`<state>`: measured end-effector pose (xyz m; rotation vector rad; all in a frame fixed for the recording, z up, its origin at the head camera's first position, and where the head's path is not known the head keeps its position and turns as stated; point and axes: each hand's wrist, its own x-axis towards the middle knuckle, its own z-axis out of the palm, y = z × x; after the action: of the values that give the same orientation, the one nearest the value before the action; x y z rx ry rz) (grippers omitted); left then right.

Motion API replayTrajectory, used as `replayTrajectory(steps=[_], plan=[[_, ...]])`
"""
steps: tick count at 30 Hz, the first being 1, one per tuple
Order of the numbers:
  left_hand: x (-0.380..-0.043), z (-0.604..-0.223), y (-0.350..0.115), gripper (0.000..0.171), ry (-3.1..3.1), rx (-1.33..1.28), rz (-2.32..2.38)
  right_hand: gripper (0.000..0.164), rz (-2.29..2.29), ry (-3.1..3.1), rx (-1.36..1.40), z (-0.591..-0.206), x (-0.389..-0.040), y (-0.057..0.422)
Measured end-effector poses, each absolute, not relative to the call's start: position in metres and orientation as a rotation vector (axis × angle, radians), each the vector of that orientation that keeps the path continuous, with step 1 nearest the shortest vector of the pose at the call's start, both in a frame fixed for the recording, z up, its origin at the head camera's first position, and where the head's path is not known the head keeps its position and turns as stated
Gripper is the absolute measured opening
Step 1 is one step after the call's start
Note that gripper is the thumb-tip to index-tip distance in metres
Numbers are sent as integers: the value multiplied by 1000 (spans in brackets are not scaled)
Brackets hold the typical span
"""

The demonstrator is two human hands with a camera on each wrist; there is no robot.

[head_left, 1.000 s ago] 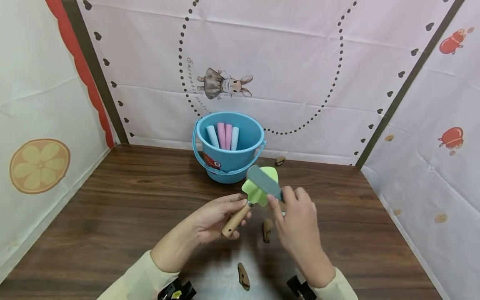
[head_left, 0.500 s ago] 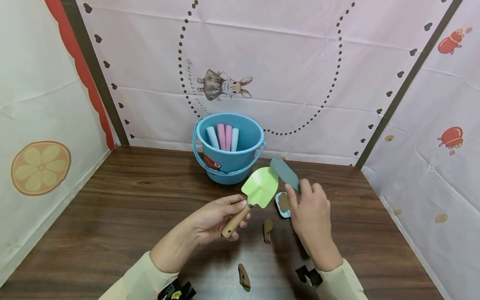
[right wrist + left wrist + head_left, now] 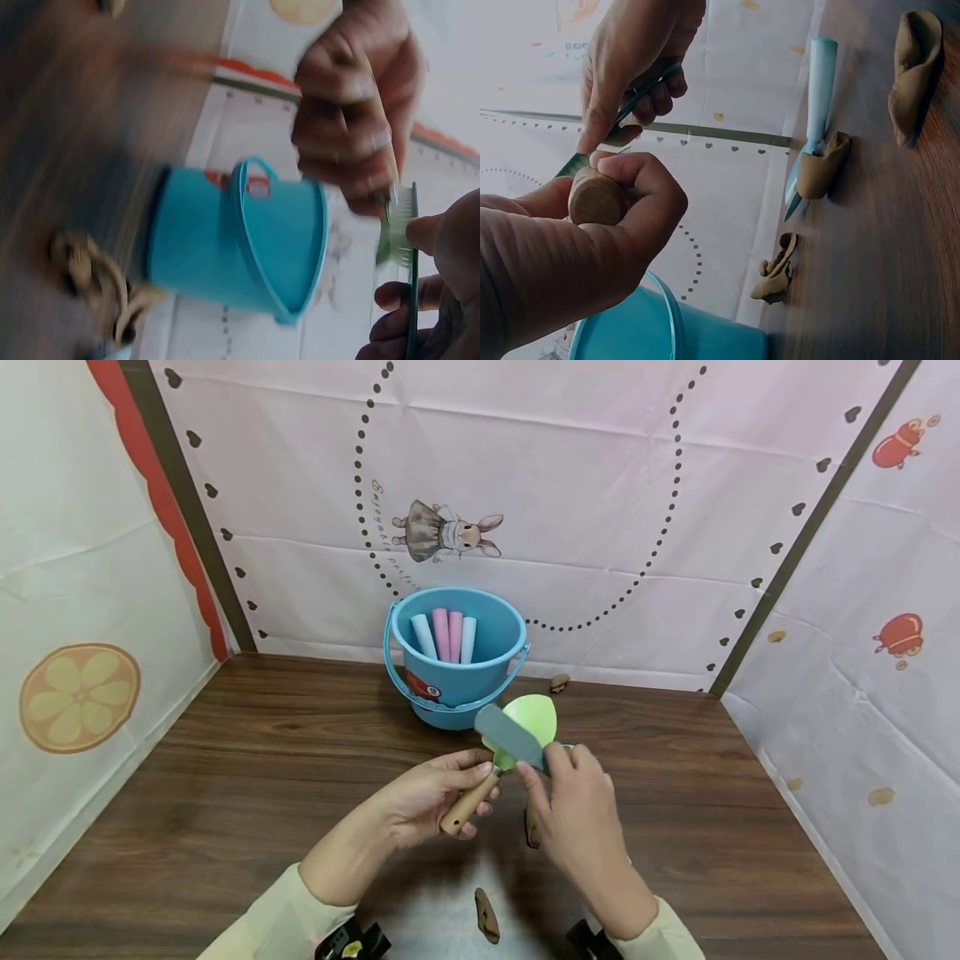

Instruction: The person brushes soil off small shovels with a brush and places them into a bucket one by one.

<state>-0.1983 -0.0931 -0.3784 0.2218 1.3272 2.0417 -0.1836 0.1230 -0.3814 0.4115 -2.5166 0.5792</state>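
Note:
My left hand (image 3: 442,793) grips the wooden handle (image 3: 468,806) of a small garden trowel, thumb near the metal neck. The trowel's light green blade (image 3: 534,714) points up and away. Between thumb and fingers, my right hand (image 3: 581,818) holds a flat grey-green brush (image 3: 506,732), which lies across the blade and partly hides it in the head view. Pale bristles (image 3: 403,225) face the blade in the right wrist view. Both hands are raised above the table.
Behind the hands stands a blue bucket (image 3: 483,683) with pink and light blue rods (image 3: 441,635) inside. Brown clay-like pieces (image 3: 487,916) lie on the wooden table (image 3: 262,777). A light-blue-handled tool (image 3: 821,82) lies there too, one piece (image 3: 825,166) against it.
The right hand has swung the brush rightward off the blade, then back left over it, now lower toward the trowel's neck. The left hand and trowel have stayed nearly still.

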Motion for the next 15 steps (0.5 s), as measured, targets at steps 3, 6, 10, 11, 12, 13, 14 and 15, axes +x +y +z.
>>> replayTrajectory(steps=[3,6,10,11,12,13,14,15], plan=[[-198,-378,-93,25,1350,226,2029,43,624,-2534,282,-380,-196,138],[-198,-377,-92,24,1355,231,2021,47,641,-2541,179,-376,-206,154],[-198,-376,-92,27,1349,231,2034,46,644,-2530,166,-368,-202,157],[-198,-377,-92,28,1346,226,2040,46,645,-2537,190,-367,-197,153],[-198,-377,-93,29,1343,222,2049,44,643,-2539,226,-367,-192,148],[-198,-377,-93,31,1338,220,2056,43,634,-2536,276,-367,-188,142],[-199,-377,-93,33,1336,218,2062,41,620,-2534,335,-368,-183,136],[-199,-378,-94,35,1333,218,2066,40,604,-2532,394,-369,-179,129]])
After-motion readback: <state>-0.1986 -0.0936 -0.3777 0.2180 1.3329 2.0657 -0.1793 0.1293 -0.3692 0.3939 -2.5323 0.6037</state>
